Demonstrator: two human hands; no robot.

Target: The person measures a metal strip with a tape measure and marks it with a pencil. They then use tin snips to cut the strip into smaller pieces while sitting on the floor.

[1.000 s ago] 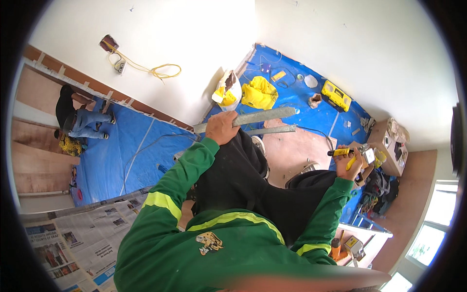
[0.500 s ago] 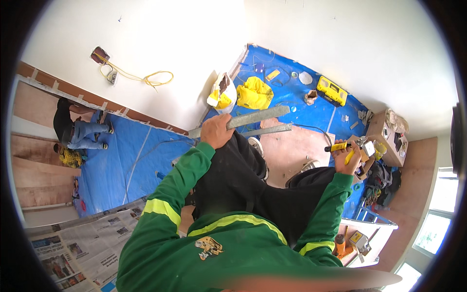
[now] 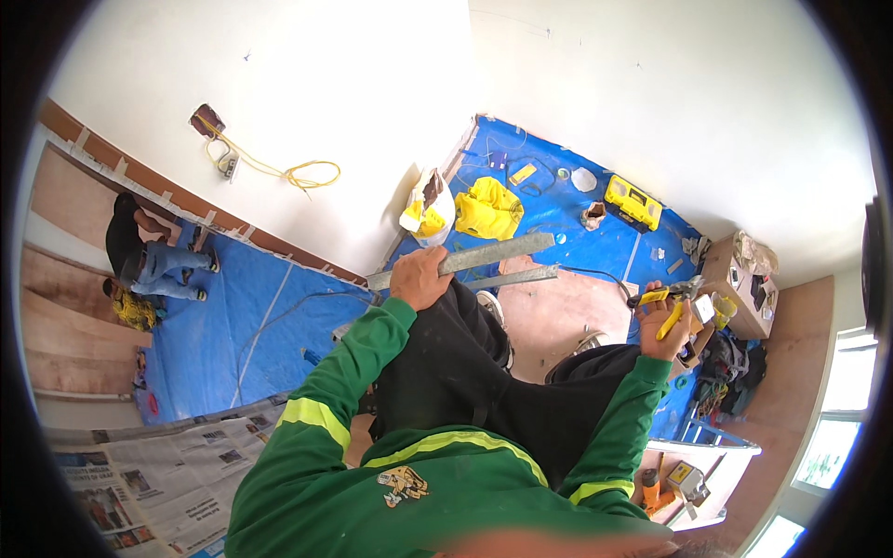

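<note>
A long grey metal strip (image 3: pixel 502 251) slants across my left thigh, with my left hand (image 3: pixel 420 277) closed around it near its left end. Just below it runs a second grey metal strip (image 3: pixel 516 277); whether the two are joined is hidden behind my leg and hand. Off to the right, my right hand (image 3: pixel 664 327) grips tin snips (image 3: pixel 668 321) with yellow-and-black handles. Their handles are spread apart, and the metal head points away to the upper right, apart from the strips.
Blue sheeting (image 3: pixel 270 325) covers much of the floor. A plywood board (image 3: pixel 558 312) lies before my feet. Beyond it are a white sack (image 3: pixel 428 209), a yellow bag (image 3: pixel 488 209) and a yellow toolbox (image 3: pixel 633 200). At the far left a person (image 3: pixel 139 242) bends low. Newspaper (image 3: pixel 177 474) covers a surface behind me.
The snips have turned in my right hand, and their handles now show wider apart. My left hand keeps its hold on the strip. The whole view has shifted slightly.
</note>
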